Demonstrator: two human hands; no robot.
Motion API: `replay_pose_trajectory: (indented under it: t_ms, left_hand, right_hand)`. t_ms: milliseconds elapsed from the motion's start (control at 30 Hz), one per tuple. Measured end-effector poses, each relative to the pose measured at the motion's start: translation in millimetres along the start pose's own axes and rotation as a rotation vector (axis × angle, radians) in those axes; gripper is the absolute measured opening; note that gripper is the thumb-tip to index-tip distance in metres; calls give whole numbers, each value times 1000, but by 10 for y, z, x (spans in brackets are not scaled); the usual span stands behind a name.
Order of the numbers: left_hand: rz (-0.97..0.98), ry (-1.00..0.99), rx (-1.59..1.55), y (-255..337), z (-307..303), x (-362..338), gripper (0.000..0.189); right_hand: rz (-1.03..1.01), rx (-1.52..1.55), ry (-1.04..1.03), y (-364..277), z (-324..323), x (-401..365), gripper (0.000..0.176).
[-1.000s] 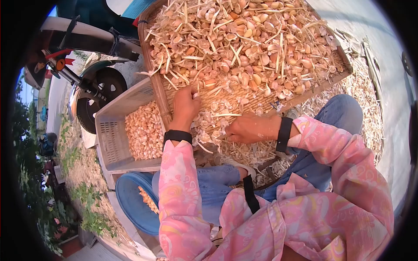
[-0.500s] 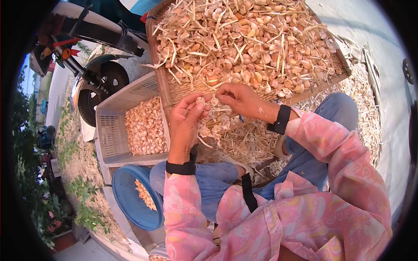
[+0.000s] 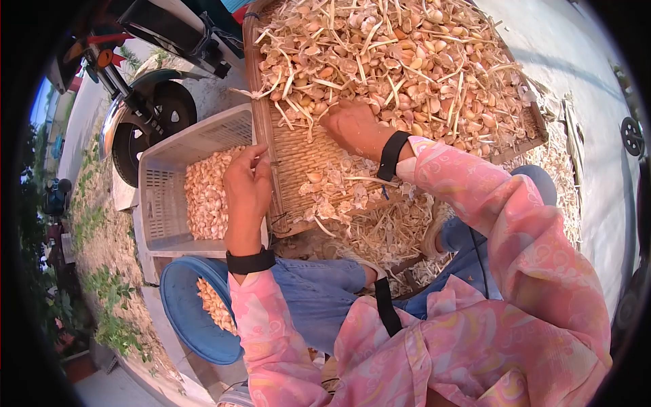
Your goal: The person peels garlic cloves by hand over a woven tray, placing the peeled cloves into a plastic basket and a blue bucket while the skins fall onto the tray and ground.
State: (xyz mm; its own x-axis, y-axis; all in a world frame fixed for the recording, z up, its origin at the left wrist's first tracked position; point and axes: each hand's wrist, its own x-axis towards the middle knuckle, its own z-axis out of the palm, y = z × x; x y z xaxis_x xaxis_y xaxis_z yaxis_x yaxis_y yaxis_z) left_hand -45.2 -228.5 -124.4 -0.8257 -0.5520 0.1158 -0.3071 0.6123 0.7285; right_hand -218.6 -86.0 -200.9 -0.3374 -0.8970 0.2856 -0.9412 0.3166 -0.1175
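My left hand (image 3: 246, 190) is over the right side of a pale plastic crate (image 3: 163, 220), beside the tray's wooden edge. Its fingers are a little apart, and no clove shows in them. Peeled-looking garlic cloves (image 3: 205, 203) are heaped in the crate under and beside this hand. My right hand (image 3: 356, 129) is at the near edge of the garlic pile (image 3: 413, 74) on a woven tray (image 3: 290, 180). Its fingers curl down towards the cloves, with the fingertips hidden, so what they hold cannot be made out. Loose skins (image 3: 339, 197) lie on the tray near the right wrist.
A blue tub (image 3: 178, 298) with some cloves (image 3: 215, 305) stands below the crate. Dry stalks and husks (image 3: 393, 230) cover the ground under the tray. A parked vehicle's wheel (image 3: 166, 115) stands behind the crate at upper left.
My hands were together over the tray's near part, with a clove in the left fingers. The left has moved left to the crate; the right has moved forward to the pile.
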Motion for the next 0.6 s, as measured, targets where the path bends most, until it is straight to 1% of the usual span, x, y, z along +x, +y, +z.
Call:
replay_pose_trajectory:
  t_ms: [33,67,133,167,233,267,333,400,433,500,567,600]
  left_hand:
    - [59,-22,4,-28,196,107,25]
    - [121,-45,7,-89,398,219,24]
    - [250,-60,76,-51,682,396,21]
    - [277,-69,178,-101,778,476,20]
    - [339,-99,385,-173,947,591,17]
    - [321,-125,439,-169,971,588,16]
    - [289,-184,548,-163,985,528,13]
    - [308,-168,571,-191,985,461,11]
    - [319,-152,583,-186,989,460,10]
    - [290,-215,655,-87,979,451,7]
    - [300,-247,715,-1,972,441,6]
    - [280,-239,622,-4,954,428,7]
  right_hand:
    - [-25,-92,-22,-15,31,35,12]
    - [-76,-119,26,2,114,39,10]
    - [-134,-110,14,46,130,25,11]
    - [-162,-106,7,70,128,5,12]
    - [-127,26,93,119,40,-47,14]
    - [-107,92,137,136,-35,-71,16]
    - [-15,384,138,136,-275,-125,17]
    - [86,654,120,142,-409,-200,21]
    - [103,717,137,148,-428,-227,23]
    - [134,844,172,115,-468,-308,28]
    - [121,875,207,79,-530,-384,31]
    - [109,889,224,63,-564,-424,32]
